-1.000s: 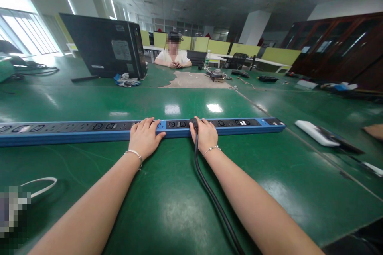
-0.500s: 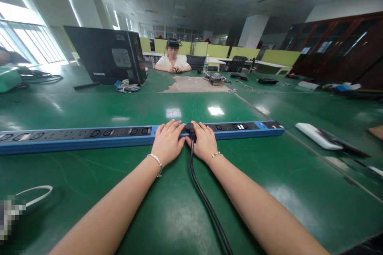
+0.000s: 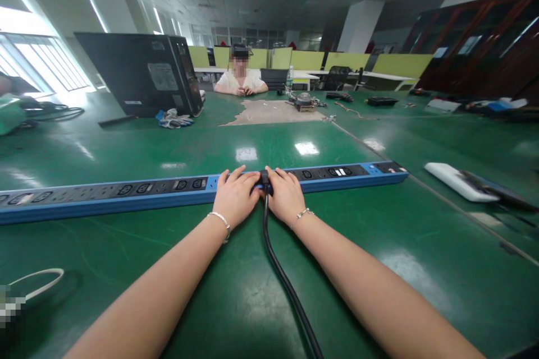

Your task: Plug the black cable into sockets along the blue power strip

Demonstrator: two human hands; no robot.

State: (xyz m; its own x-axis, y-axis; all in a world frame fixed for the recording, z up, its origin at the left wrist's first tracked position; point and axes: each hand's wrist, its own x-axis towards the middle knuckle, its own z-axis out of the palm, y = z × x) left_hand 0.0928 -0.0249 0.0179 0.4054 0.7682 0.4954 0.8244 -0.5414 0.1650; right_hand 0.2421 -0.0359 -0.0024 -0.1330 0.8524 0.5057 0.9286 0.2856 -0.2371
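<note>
"What have we here, hands first?"

"Two bare hands frame a black plug (image 3: 265, 178) above a long blue power strip (image 3: 181, 199) laid across a green table (image 3: 236, 303). The right hand (image 3: 287, 193) has its fingers drawn in narrow on the plug, holding it from the side. The left hand (image 3: 236, 195) lies over the strip just beside, its fingers a little fanned."

"Is the left hand gripping?"

"It touches the strip; whether it grips, I cannot tell, nor whether its index finger meets the plug."

"And the plug, is it seated?"

"It stands on the strip's top face between the hands, but how deep it sits is hidden. A black cord (image 3: 278, 265) runs from it down past the forearms (each wrist, incidentally, wears a bracelet (image 3: 219, 217))."

"Who else is present?"

"Across the table, a person (image 3: 252, 79) in a white top sits with both hands together, near a clear bottle (image 3: 289, 77). A black computer tower (image 3: 143, 73) leans large at the left, pale work gloves (image 3: 173, 119) lying by its foot."

"And on the right?"

"A white slab-like item (image 3: 461, 182) rests beyond the strip's far end, a dark flat piece (image 3: 497, 188) just beside it."
</note>
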